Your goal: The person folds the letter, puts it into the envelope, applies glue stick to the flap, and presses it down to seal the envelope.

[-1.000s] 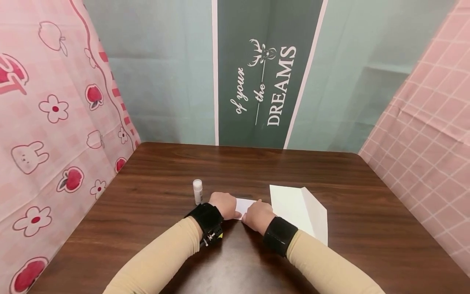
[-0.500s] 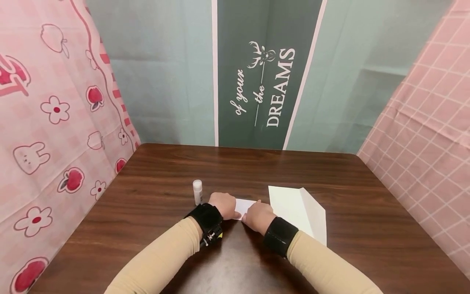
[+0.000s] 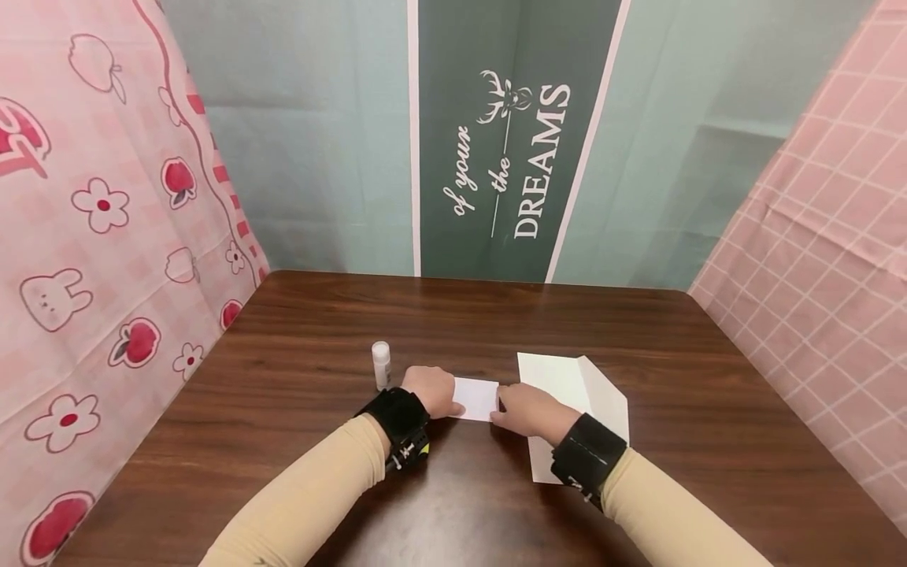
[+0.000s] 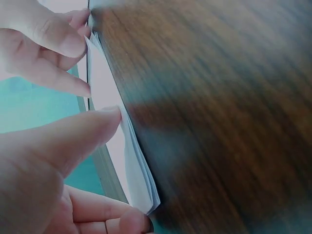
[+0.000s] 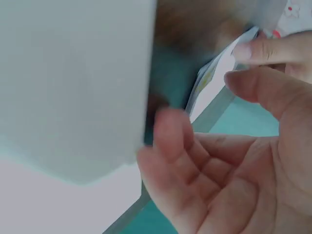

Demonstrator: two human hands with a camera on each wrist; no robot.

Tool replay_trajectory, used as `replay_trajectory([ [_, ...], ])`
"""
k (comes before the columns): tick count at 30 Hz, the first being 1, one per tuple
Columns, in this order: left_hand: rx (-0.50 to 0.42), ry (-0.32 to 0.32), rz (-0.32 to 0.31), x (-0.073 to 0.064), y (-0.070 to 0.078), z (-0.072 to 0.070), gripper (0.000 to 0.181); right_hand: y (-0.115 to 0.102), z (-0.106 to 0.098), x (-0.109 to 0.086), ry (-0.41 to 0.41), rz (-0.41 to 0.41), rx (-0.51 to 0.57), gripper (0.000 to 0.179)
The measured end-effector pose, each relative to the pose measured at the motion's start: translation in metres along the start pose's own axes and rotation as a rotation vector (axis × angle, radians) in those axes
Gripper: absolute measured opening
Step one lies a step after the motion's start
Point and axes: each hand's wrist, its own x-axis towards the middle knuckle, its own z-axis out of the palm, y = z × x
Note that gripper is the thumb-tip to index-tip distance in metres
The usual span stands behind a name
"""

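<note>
A small stack of folded white paper (image 3: 476,399) lies on the table in front of me, its layers showing along the near edge in the left wrist view. My left hand (image 3: 430,391) grips its left end, the thumb (image 4: 105,119) pressing on top and the other fingers at the far side. At the right end is my right hand (image 3: 527,409), thumb and fingers apart. In the right wrist view those fingers (image 5: 170,131) are loosely bent with nothing between them. A larger creased sheet of white paper (image 3: 556,374) lies partly under the right hand and wrist.
A white glue stick (image 3: 381,365) stands upright just left of my left hand. The brown wooden table (image 3: 453,504) ends at a grey-green curtain behind and pink patterned cloths on both sides.
My right hand has slid rightward along the folded paper to its right end, uncovering more of it and reaching over the larger sheet. The left hand stays in place.
</note>
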Motion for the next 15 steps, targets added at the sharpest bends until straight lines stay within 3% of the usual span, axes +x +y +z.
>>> replay_trajectory([
  [6, -0.009, -0.011, -0.011, -0.004, -0.001, -0.004, 0.042, 0.014, -0.006, -0.005, 0.093, 0.033, -0.031, 0.059],
  [10, -0.009, -0.008, -0.005, -0.004, 0.000, -0.004, 0.042, 0.023, -0.009, -0.009, 0.133, 0.046, -0.072, 0.062],
  [15, -0.002, -0.007, -0.010, -0.002, 0.000, 0.000, 0.044, 0.039, -0.010, -0.016, 0.127, 0.081, -0.082, 0.062],
])
